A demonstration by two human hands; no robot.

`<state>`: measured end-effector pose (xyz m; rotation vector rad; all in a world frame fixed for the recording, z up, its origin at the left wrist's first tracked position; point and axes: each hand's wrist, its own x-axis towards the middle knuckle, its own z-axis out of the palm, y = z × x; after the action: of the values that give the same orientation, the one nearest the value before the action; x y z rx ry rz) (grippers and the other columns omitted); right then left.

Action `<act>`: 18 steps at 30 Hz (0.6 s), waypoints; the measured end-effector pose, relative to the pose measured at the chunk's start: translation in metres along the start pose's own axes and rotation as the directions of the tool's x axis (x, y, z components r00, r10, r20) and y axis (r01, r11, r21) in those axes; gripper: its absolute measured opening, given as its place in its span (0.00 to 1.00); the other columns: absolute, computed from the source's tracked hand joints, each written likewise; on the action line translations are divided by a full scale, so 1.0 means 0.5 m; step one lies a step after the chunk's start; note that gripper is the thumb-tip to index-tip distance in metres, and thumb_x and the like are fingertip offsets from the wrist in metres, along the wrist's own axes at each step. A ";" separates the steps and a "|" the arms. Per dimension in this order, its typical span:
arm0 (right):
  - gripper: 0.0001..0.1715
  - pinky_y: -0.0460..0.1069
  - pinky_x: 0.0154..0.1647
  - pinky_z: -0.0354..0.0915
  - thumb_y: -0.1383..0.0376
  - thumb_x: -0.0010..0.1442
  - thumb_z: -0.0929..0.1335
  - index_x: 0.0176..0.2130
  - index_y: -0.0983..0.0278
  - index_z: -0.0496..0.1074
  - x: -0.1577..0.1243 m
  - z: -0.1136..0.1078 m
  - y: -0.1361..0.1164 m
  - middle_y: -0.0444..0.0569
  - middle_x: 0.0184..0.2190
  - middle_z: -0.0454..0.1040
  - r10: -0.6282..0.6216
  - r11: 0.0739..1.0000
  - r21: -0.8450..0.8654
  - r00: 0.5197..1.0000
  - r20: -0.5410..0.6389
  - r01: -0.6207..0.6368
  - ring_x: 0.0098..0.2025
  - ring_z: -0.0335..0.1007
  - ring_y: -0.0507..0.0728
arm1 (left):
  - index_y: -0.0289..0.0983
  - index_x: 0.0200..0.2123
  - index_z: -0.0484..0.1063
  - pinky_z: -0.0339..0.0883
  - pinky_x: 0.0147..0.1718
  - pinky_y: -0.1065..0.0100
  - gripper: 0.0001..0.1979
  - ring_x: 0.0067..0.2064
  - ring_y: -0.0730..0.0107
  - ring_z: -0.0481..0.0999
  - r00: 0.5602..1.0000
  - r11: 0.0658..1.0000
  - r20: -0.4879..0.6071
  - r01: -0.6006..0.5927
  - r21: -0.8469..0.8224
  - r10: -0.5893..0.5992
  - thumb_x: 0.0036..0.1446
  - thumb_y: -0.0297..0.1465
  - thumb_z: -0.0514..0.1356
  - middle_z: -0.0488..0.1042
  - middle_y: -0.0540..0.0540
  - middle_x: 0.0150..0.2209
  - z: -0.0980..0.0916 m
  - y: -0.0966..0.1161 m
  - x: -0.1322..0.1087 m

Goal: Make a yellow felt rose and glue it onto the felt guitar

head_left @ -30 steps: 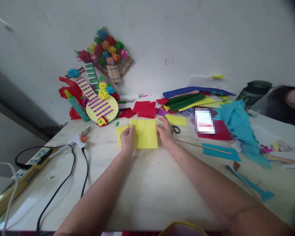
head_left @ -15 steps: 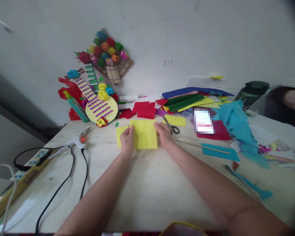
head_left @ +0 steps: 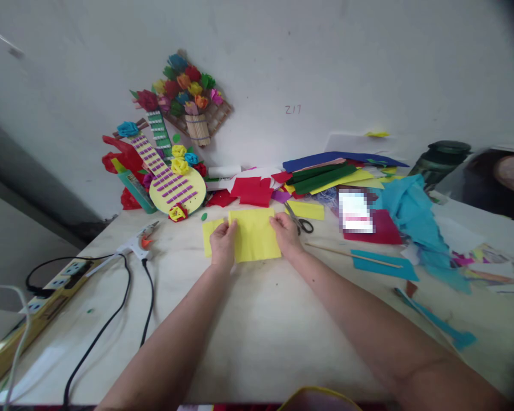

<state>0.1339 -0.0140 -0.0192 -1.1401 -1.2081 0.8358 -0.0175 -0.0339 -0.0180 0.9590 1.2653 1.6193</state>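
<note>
A yellow paper square lies on the pale table, partly covering a second yellow piece at its left. My left hand pinches the square's left edge with closed fingers. My right hand grips its right edge, fingers curled over the paper. The square sits slightly skewed, its near right corner swung outward. Black-handled scissors lie just right of my right hand, beside a yellow strip.
A glue gun and power strip with black cables lie at the left. A paper guitar and flower crafts lean on the wall. Coloured sheets, red pieces, teal paper, a thin stick and a dark bottle crowd the right. Another person sits at the far right edge.
Both hands have turned the yellow square a little, so its near right corner now sticks out further. My right hand has slid onto the paper's right edge.
</note>
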 end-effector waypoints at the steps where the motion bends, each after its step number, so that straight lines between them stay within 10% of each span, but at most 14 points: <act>1: 0.10 0.45 0.25 0.51 0.58 0.48 0.63 0.23 0.61 0.59 -0.001 -0.001 -0.002 0.39 0.18 0.57 0.000 1.000 -0.003 1.000 0.004 0.000 0.23 0.52 0.50 | 0.35 0.27 0.69 0.57 0.22 0.73 0.17 0.21 0.77 0.63 1.000 1.000 0.005 0.014 -0.018 -0.014 0.39 0.43 0.62 0.64 0.53 0.20 0.000 -0.002 0.001; 18: 0.10 0.46 0.25 0.53 0.58 0.49 0.63 0.26 0.61 0.60 0.005 0.002 0.007 0.39 0.18 0.60 -0.082 0.996 -0.046 0.995 -0.055 0.080 0.22 0.55 0.51 | 0.36 0.23 0.59 0.57 0.21 0.75 0.18 0.20 0.79 0.63 0.998 0.990 -0.058 0.024 -0.137 -0.032 0.34 0.36 0.66 0.59 0.57 0.17 0.002 0.004 0.007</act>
<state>0.1337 -0.0107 -0.0221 -1.1359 -1.2222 0.7139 -0.0180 -0.0306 -0.0157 0.8107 1.1854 1.7006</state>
